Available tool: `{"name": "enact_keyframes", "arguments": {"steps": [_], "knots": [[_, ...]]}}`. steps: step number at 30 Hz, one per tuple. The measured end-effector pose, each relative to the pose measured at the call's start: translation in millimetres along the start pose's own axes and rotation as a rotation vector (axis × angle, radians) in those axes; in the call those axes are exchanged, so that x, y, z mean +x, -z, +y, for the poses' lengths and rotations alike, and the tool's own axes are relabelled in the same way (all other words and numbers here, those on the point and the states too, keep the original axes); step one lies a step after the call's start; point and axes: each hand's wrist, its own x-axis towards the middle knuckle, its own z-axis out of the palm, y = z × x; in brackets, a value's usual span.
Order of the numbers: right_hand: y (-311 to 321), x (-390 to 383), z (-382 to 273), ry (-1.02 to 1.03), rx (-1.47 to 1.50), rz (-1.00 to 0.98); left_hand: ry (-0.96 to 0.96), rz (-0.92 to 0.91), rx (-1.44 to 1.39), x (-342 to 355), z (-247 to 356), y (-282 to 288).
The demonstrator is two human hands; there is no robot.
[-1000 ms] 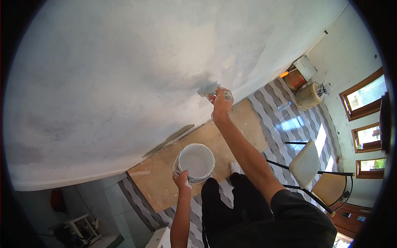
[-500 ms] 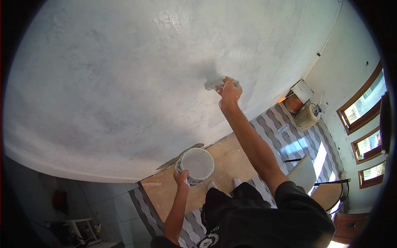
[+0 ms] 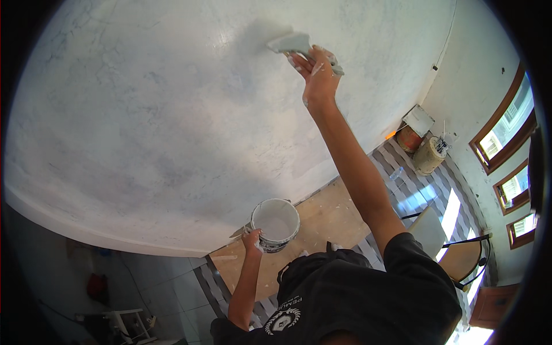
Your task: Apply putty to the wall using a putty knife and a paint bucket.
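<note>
Trowel (image 3: 290, 43) high on the far wall (image 3: 144, 115) is what our right hand (image 3: 318, 72) grips, fingers wrapped shut round the handle, the flat blade pressed against the grey-white plaster left of the hand, with a darker wet patch just beside it. We judge the blade to be stiff and thin, light in itself but slick with wet skim, so the hold belongs on the handle, well back from the smeared edge; the splashes on our fingers suggest the grip could slip if it loosens. Our left hand (image 3: 252, 238) is low and near, fingers curled over the rim of a white bucket (image 3: 276, 224), and a second blade seems to poke out to the left beneath that hand, though we cannot tell its kind. The bucket looks part full of pale mix, so we reckon it heavy for one hand and liable to tip when held by the rim alone; a hold across the rim with the thumb inside looks the surest. Below it lies a board (image 3: 322, 221) on the striped floor, and to the right stand a chair (image 3: 443, 247) and two tubs (image 3: 422, 149) near the corner
</note>
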Motion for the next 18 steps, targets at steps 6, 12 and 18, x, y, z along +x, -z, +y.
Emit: {"name": "enact_keyframes", "arguments": {"steps": [6,12,18], "knots": [[22.5,-7.8,11.6,0.097,0.142,-0.169,-0.112,-0.040,0.008,-19.5,21.5,8.2],[145.8,-57.1,85.4,0.018,0.064,0.106,-0.153,0.047,0.114,-41.0,36.6,22.8],[276.3,-73.7,127.5,-0.138,-0.266,0.422,-0.144,0.035,0.149,-61.4,37.3,25.3]]}}
